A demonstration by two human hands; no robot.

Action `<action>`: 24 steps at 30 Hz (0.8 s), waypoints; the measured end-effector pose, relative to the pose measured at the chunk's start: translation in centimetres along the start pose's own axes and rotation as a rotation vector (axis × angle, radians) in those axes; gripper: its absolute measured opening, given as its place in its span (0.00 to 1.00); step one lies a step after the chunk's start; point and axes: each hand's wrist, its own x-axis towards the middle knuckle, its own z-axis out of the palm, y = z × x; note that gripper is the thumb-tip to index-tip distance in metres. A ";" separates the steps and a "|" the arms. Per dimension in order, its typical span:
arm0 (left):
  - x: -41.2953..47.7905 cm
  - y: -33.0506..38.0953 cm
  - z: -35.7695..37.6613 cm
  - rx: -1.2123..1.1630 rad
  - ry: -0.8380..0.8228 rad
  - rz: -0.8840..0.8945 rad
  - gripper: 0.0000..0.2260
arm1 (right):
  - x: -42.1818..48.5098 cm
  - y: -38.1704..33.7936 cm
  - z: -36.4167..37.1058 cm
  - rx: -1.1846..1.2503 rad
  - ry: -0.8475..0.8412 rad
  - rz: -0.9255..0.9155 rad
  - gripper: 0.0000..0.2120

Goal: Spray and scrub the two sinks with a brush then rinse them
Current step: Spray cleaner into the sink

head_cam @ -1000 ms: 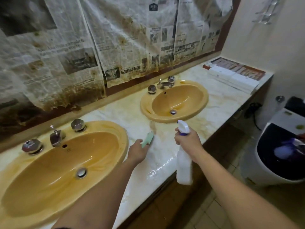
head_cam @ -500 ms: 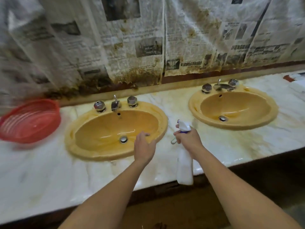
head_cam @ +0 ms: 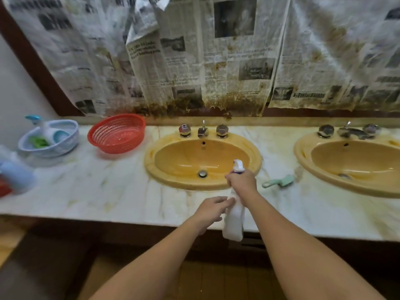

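Observation:
Two yellow sinks are set in a marble counter: the left sink [head_cam: 173,180] straight ahead, the right sink [head_cam: 307,161] at the right edge. My right hand [head_cam: 242,182] grips the neck of a white spray bottle [head_cam: 234,221], its nozzle over the left sink's front rim. My left hand [head_cam: 211,210] touches the bottle's side with loosely bent fingers. A mint-green brush [head_cam: 279,182] lies on the counter between the sinks, held by neither hand.
A red basket [head_cam: 116,134] and a pale blue tub [head_cam: 69,135] with bottles stand on the counter's left. More blurred containers [head_cam: 13,176] sit at the far left. Taps [head_cam: 203,131] stand behind each sink. Stained newspaper [head_cam: 216,57] covers the wall.
The view has swung left, centring the left sink. My left hand set the brush down between the sinks and came to the bottle. My right hand kept holding the bottle.

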 end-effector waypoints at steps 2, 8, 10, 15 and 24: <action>-0.2 -0.4 -1.0 -0.045 0.007 0.016 0.32 | -0.4 -0.6 0.8 0.013 0.021 0.001 0.06; -0.7 -0.7 -4.1 -0.091 0.009 0.059 0.35 | -0.7 -1.5 3.2 0.061 -0.010 0.022 0.06; -0.8 -0.9 -4.9 -0.109 -0.010 0.052 0.28 | -0.7 -1.3 3.8 0.083 -0.031 0.002 0.06; -0.9 -1.7 -6.0 -0.076 -0.024 0.001 0.37 | -1.7 -1.5 4.7 0.072 -0.036 -0.007 0.06; -2.4 -2.8 -8.6 -0.136 -0.007 0.015 0.39 | -3.4 -2.6 7.1 -0.001 -0.131 -0.086 0.06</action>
